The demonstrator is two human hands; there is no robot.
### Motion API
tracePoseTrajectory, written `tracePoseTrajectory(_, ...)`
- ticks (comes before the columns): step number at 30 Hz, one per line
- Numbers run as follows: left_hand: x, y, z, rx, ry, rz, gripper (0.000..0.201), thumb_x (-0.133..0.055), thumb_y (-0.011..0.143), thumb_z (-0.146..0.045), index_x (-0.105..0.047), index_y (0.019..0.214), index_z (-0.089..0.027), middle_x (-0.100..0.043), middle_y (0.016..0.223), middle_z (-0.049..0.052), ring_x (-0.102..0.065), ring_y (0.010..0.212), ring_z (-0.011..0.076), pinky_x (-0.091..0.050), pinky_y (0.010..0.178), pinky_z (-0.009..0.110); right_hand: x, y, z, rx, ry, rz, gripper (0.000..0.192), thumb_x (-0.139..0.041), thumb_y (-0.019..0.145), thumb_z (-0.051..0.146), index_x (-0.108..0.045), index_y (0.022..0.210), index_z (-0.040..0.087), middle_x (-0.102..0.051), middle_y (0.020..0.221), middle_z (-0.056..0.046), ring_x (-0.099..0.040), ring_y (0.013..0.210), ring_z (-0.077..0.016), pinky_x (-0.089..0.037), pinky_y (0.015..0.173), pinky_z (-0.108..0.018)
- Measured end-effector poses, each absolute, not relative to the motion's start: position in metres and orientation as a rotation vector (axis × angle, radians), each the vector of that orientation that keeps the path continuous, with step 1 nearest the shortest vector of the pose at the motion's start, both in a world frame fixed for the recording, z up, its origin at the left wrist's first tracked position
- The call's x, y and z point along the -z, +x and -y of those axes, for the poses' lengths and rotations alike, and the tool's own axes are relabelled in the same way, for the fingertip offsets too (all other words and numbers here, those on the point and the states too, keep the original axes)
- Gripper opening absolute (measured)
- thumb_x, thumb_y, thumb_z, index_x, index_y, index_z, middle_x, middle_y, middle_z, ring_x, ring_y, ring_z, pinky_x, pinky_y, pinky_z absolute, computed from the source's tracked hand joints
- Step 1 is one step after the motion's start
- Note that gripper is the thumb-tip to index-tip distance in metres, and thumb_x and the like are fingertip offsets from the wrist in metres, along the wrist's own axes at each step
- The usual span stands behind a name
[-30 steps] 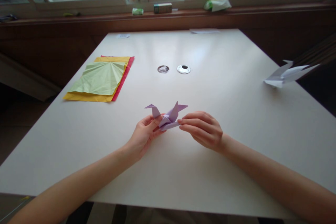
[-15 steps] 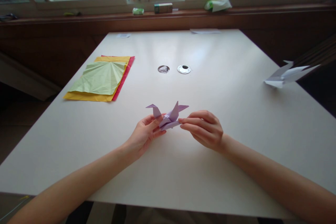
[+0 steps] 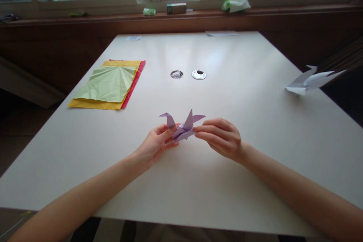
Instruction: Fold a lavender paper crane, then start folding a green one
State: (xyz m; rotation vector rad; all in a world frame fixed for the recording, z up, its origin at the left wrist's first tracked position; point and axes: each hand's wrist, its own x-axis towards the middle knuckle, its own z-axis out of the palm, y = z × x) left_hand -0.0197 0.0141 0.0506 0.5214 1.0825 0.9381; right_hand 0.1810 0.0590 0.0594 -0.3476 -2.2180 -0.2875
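Observation:
A purple origami crane (image 3: 187, 123) is held between my two hands above the near middle of the table. My left hand (image 3: 159, 141) pinches its left part, with the thumb in front, just below the bent head and neck. At the right side, the fingertips of my right hand (image 3: 222, 136) are closed on the crane's lower right wing. Parts of the paper behind the left thumb and under the right fingertips are hidden.
A white paper crane (image 3: 307, 81) stands at the right edge of the white table (image 3: 181, 181). Green, yellow and red paper sheets (image 3: 110, 85) lie stacked at the left. Two round holes (image 3: 199, 75) are set in the tabletop. Small packets and a box (image 3: 176, 8) sit on the windowsill.
The purple crane and my left hand have shifted very slightly to the right. Both hands keep their hold on it.

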Motion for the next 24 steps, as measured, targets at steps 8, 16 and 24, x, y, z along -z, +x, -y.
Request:
tracePoseTrajectory(8, -0.050, -0.018, -0.015, -0.985, 0.544, -1.097, 0.027, -0.069, 0.072, -0.035, -0.067, 0.093, -0.018, -0.066, 0.098, 0.006, -0.060, 0.084, 0.0127, -0.047, 0.070, 0.020, -0.059, 0.183, -0.062, 0.162, -0.286, 2.238, 0.019, -0.051, 0.081, 0.010, -0.059, 0.074, 0.025, -0.070, 0.077, 0.002, -0.060, 0.070, -0.0136, -0.053, 0.060, -0.026)
tracePoseTrajectory(16, -0.047, -0.017, -0.015, -1.026, 0.575, -1.106, 0.028, -0.068, 0.071, -0.035, -0.067, 0.094, -0.018, -0.066, 0.094, 0.005, -0.059, 0.083, 0.0119, -0.047, 0.070, 0.020, -0.055, 0.177, -0.064, -0.121, -0.443, 2.120, 0.023, -0.061, 0.072, 0.003, -0.059, 0.086, 0.021, -0.069, 0.076, -0.003, -0.059, 0.071, -0.0147, -0.053, 0.062, -0.028)
tracePoseTrajectory(24, -0.051, -0.014, -0.012, -1.173, 0.698, -1.203, 0.031, -0.070, 0.069, -0.037, -0.067, 0.094, -0.020, -0.064, 0.099, 0.003, -0.058, 0.085, 0.0136, -0.048, 0.068, 0.021, -0.059, 0.168, -0.051, -0.891, -0.969, 1.824, 0.019, -0.060, 0.076, 0.017, -0.055, 0.093, 0.020, -0.063, 0.079, 0.000, -0.061, 0.070, -0.0123, -0.051, 0.063, -0.026)
